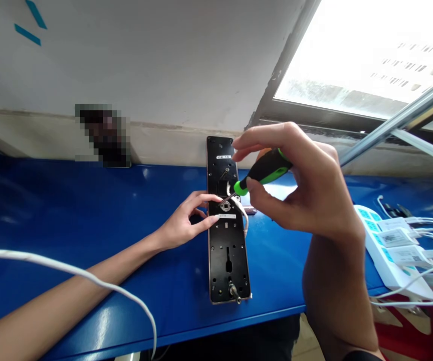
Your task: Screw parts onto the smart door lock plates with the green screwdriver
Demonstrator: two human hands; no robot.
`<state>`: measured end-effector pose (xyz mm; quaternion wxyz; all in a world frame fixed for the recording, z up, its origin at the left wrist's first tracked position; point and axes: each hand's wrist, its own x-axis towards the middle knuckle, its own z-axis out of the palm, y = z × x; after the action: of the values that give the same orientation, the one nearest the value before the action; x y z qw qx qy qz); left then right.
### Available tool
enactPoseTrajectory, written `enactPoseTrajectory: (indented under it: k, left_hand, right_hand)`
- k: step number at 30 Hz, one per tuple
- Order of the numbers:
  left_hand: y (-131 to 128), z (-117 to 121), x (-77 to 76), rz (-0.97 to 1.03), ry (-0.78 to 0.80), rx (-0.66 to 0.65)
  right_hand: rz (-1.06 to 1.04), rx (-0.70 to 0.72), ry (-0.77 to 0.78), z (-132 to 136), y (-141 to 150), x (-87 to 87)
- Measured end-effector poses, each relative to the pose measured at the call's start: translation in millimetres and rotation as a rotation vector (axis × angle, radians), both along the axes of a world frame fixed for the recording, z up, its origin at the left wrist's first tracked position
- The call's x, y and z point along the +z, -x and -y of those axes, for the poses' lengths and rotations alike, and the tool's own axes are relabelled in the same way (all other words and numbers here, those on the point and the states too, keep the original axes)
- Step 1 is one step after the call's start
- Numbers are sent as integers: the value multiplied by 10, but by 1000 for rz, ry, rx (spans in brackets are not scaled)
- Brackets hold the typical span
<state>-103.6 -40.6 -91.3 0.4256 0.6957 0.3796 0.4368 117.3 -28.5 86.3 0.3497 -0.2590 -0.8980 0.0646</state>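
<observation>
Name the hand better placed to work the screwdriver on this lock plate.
Probably the right hand: it grips the green-and-black screwdriver, its tip at the black lock plate, while the left hand steadies the plate.

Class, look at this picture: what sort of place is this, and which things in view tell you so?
Probably a workshop or assembly bench for electronic hardware: a blue workbench, a black door-lock panel being worked on with a screwdriver, and a power strip with white cables.
</observation>
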Motion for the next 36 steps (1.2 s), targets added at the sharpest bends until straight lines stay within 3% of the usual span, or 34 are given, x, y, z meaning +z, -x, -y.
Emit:
enactPoseTrajectory:
  k: [7, 14, 23, 31, 36]
  left_hand:
    - [4, -7, -22, 26, 21, -21]
    - [11, -7, -21, 1, 1, -9]
    - [7, -12, -29, 22, 14, -30]
    - [18, -10, -28, -2, 8, -15]
    - [8, -16, -30, 16, 12, -22]
  right_hand:
    - [-56, 16, -127, -83, -5, -37]
    - [-52, 51, 41, -25, 13, -7]
    - [-67, 46, -110, -116, 10, -62]
    - [-58, 79, 17, -68, 8, -40]
    - [-56, -9, -14, -79, 9, -68]
